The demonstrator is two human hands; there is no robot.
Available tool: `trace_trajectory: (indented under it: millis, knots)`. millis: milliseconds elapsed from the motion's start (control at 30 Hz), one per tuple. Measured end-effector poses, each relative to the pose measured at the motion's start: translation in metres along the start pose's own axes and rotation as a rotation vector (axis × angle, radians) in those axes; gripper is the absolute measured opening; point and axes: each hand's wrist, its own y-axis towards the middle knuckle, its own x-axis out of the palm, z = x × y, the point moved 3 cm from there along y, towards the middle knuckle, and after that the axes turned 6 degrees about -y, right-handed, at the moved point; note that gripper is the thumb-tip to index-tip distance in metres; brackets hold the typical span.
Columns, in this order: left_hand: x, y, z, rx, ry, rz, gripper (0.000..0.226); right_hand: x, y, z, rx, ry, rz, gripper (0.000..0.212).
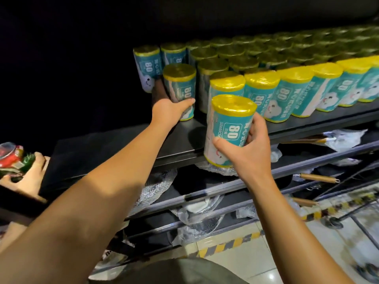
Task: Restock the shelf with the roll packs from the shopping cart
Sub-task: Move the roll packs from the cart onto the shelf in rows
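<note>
Teal roll packs with yellow tops stand in several rows (295,87) on a dark shelf (131,144). My left hand (170,111) grips the base of one roll pack (180,85) standing at the left end of the rows. My right hand (250,148) holds another roll pack (229,128) upright in front of the shelf's front edge, thumb across its lower label. The shopping cart is out of view.
Lower shelves (205,193) hold bubble-wrapped items and wooden-handled tools (317,178). Another person's hand (30,175) holds a red and green packet (12,160) at the left edge. A tiled floor with yellow-black hazard tape (235,242) lies below.
</note>
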Motion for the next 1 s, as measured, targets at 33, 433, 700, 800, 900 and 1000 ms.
trace_trajectory:
  millis: [33,433,700,800,900,1000]
  knots:
    - [0.0,0.004,-0.001,0.002,0.017,0.026,0.114,0.002,0.0,0.0,-0.002,-0.001,0.016,0.067]
    - [0.007,0.05,0.011,0.04,0.24,0.095,0.078,0.014,-0.004,0.0,0.001,0.038,0.092,0.068]
    - [0.006,0.067,0.003,0.1,0.161,0.072,0.069,0.02,-0.005,0.001,0.009,0.028,0.093,0.074]
    - [0.006,0.064,0.006,0.081,0.137,0.071,0.069,0.022,-0.007,0.0,0.007,0.015,0.078,0.076]
    - [0.004,0.066,-0.003,0.0,0.072,0.059,0.086,0.025,-0.007,-0.001,0.01,0.001,0.054,0.075]
    - [-0.014,0.043,0.008,-0.017,0.059,0.017,0.069,0.03,-0.008,-0.002,0.02,-0.001,0.036,0.075]
